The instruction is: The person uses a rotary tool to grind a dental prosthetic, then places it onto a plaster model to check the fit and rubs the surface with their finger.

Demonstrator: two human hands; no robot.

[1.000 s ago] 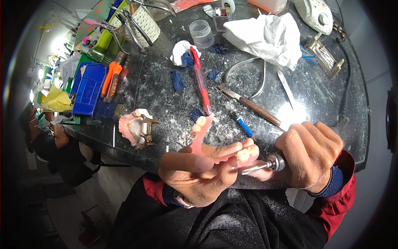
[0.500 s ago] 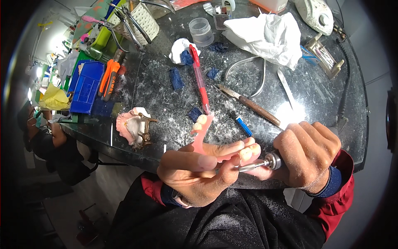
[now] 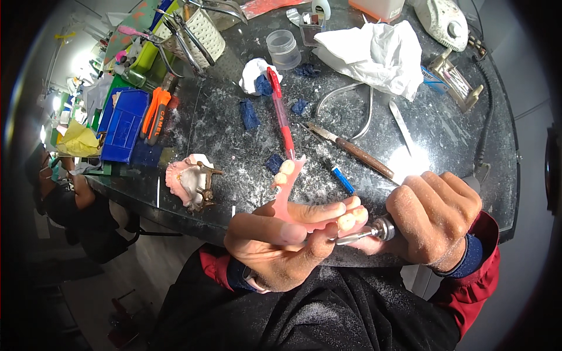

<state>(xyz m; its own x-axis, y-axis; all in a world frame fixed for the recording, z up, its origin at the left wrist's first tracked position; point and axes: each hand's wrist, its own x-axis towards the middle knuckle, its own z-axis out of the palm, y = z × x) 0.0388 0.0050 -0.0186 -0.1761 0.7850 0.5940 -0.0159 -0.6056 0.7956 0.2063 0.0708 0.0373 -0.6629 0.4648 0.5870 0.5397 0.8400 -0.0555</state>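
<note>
A pink partial denture with cream teeth at both ends is pinched in the fingers of my left hand, just above the bench's near edge. My right hand is closed round a metal rotary handpiece. Its bur points left, close beside the denture's near teeth and my left thumb; whether it touches them I cannot tell. White dust coats both hands. Left of them, a dental cast sits on a brass-coloured articulator.
Dust and blue scraps litter the dark bench. Beyond the denture lie a red pen, a wooden-handled knife and a blue-handled tool. Crumpled white cloth, orange-handled cutters and a plier basket stand farther back.
The denture has tilted slightly in my left fingers, so more of its near teeth shows. My right hand and the handpiece have barely moved.
</note>
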